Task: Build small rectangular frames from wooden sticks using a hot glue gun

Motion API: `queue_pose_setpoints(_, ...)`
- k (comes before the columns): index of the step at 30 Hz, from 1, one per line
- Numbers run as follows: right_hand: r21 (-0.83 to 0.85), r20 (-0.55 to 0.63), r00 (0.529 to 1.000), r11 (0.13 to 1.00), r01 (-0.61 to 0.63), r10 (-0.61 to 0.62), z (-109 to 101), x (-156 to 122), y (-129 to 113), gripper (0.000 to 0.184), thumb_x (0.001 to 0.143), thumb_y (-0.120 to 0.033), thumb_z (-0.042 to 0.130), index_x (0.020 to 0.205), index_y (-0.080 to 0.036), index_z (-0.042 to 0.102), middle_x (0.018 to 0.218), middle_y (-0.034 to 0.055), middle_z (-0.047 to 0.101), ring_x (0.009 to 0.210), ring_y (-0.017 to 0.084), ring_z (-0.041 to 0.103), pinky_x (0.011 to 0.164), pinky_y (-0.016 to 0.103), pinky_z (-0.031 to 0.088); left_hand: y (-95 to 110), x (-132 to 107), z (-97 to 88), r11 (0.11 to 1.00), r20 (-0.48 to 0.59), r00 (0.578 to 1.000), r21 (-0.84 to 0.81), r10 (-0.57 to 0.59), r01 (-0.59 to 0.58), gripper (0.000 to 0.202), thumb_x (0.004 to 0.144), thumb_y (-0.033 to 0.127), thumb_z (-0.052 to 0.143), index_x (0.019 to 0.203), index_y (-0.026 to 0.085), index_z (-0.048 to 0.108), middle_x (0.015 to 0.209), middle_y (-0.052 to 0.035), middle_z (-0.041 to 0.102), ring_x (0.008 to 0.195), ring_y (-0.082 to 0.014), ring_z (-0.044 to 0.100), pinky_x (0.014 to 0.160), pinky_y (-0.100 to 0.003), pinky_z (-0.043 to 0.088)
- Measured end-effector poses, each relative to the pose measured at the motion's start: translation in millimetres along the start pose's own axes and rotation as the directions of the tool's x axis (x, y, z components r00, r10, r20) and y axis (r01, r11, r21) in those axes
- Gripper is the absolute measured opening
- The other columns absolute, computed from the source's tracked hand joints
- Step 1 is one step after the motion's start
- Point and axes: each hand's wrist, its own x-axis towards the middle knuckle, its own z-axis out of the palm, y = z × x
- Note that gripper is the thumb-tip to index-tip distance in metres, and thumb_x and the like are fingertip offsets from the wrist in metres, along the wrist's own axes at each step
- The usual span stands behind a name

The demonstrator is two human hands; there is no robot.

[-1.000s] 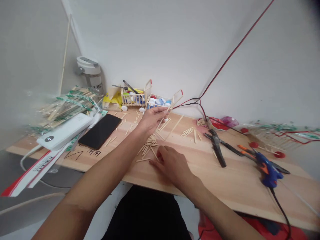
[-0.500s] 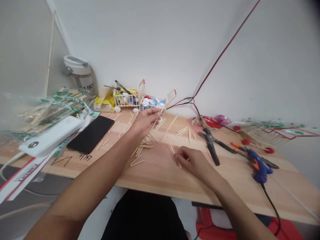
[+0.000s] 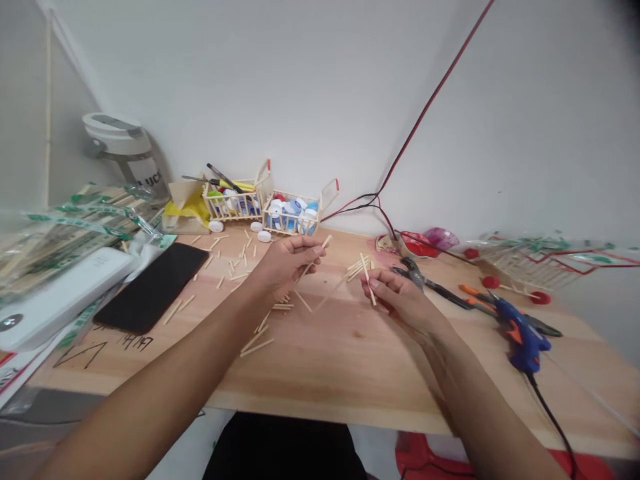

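My left hand (image 3: 286,265) is raised above the wooden table (image 3: 340,353), pinching a thin wooden stick (image 3: 313,257) that slants up past the fingertips. My right hand (image 3: 396,297) is also off the table, with another thin stick (image 3: 369,280) held upright between thumb and fingers. The two sticks are apart. Loose sticks (image 3: 257,337) lie below my left forearm, and a small bundle of sticks (image 3: 359,267) lies just behind my right hand.
Two small stick-built cribs (image 3: 293,215) holding bottle caps stand at the back. A phone (image 3: 153,287), power bank (image 3: 55,297) and bagged sticks (image 3: 65,227) lie left. Pliers (image 3: 440,290) and a blue glue gun (image 3: 523,340) lie right. A red-and-black wire (image 3: 400,160) runs up the wall.
My right hand has risen from the tabletop with a stick in it. My left hand stays raised. The view has turned, shifting the table's contents left in the frame.
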Motion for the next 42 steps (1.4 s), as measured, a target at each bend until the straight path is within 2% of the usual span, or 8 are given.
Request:
queue_pose_setpoints(8,-0.014,0.014,1.000,1.000,-0.006,0.006,0,5,-10,0.028,0.079,-0.045,0.069,0.086,-0.019,0.060,0.074,-0.0012,0.053,0.053,0.006,0.036,0.046,0.022,0.023,-8,-4,8.4,0.999,0.028,0.999,0.033,-0.041,0.040,0.025,0.062,0.023,0.081,0.082,0.012,0.071,0.071,-0.0011,0.063,0.062,-0.0065,0.054,0.059,-0.021,0.041)
queue_pose_setpoints(14,-0.245,-0.023,0.996,0.966,0.077,-0.085,1,5,-20,0.029,0.081,-0.047,0.064,0.084,-0.019,0.058,0.068,-0.0031,0.048,0.054,0.008,0.037,0.047,0.022,0.027,-11,-6,10.6,0.999,0.029,0.999,0.024,-0.045,0.044,0.025,0.063,0.023,0.081,0.084,0.013,0.072,0.078,-0.0022,0.065,0.063,-0.0066,0.054,0.060,-0.022,0.041)
queue_pose_setpoints(17,-0.442,-0.080,0.971,0.881,0.169,-0.226,5,4,-27,0.025,0.084,-0.043,0.061,0.082,-0.018,0.059,0.068,-0.0019,0.049,0.057,0.009,0.040,0.051,0.023,0.031,-12,-7,12.0,0.999,0.020,0.999,0.021,-0.041,0.040,0.024,0.063,0.022,0.080,0.084,0.014,0.072,0.077,-0.0023,0.065,0.063,-0.0068,0.054,0.061,-0.022,0.041)
queue_pose_setpoints(22,-0.644,-0.173,0.877,0.725,0.244,-0.449,15,-4,-34,0.017,0.087,-0.034,0.056,0.080,-0.019,0.059,0.071,0.0006,0.054,0.062,0.012,0.046,0.055,0.025,0.035,-12,-8,15.1,0.999,-0.001,0.999,-0.013,-0.046,0.046,0.023,0.061,0.020,0.081,0.081,0.013,0.071,0.073,-0.0021,0.065,0.061,-0.0074,0.054,0.059,-0.023,0.041)
queue_pose_setpoints(27,-0.741,-0.152,0.790,0.597,0.306,-0.594,22,-12,-41,0.012,0.088,-0.027,0.057,0.079,-0.020,0.061,0.077,0.0015,0.059,0.068,0.013,0.052,0.058,0.026,0.038,-13,-9,16.6,0.999,-0.020,0.998,-0.009,-0.053,0.053,0.024,0.061,0.019,0.081,0.081,0.013,0.071,0.073,-0.0015,0.065,0.061,-0.0070,0.054,0.061,-0.023,0.042)
queue_pose_setpoints(32,-0.853,-0.060,0.744,0.422,0.308,-0.665,22,-11,-40,0.010,0.088,-0.024,0.058,0.082,-0.021,0.064,0.077,0.0004,0.062,0.065,0.012,0.049,0.056,0.026,0.037,-14,-8,16.9,0.998,-0.039,0.997,-0.006,-0.067,0.067,0.024,0.060,0.018,0.081,0.081,0.012,0.071,0.073,-0.0014,0.064,0.061,-0.0070,0.054,0.061,-0.023,0.043)
queue_pose_setpoints(36,-0.876,-0.047,0.726,0.377,0.300,-0.686,20,-9,-37,0.010,0.089,-0.023,0.058,0.081,-0.021,0.064,0.077,0.0002,0.063,0.065,0.012,0.049,0.058,0.026,0.037,-17,-8,16.5,0.998,-0.033,0.997,-0.006,-0.067,0.067,0.023,0.062,0.016,0.079,0.083,0.012,0.071,0.073,-0.0014,0.065,0.061,-0.0067,0.054,0.061,-0.023,0.043)
queue_pose_setpoints(42,-0.881,-0.056,0.735,0.381,0.282,-0.675,21,-9,-36,0.012,0.089,-0.025,0.058,0.080,-0.021,0.065,0.075,0.0001,0.062,0.063,0.012,0.047,0.057,0.027,0.037,-17,-9,16.8,0.998,-0.029,0.998,0.008,-0.063,0.063,0.018,0.065,0.016,0.078,0.081,0.012,0.071,0.075,-0.0020,0.065,0.063,-0.0070,0.056,0.063,-0.023,0.044)
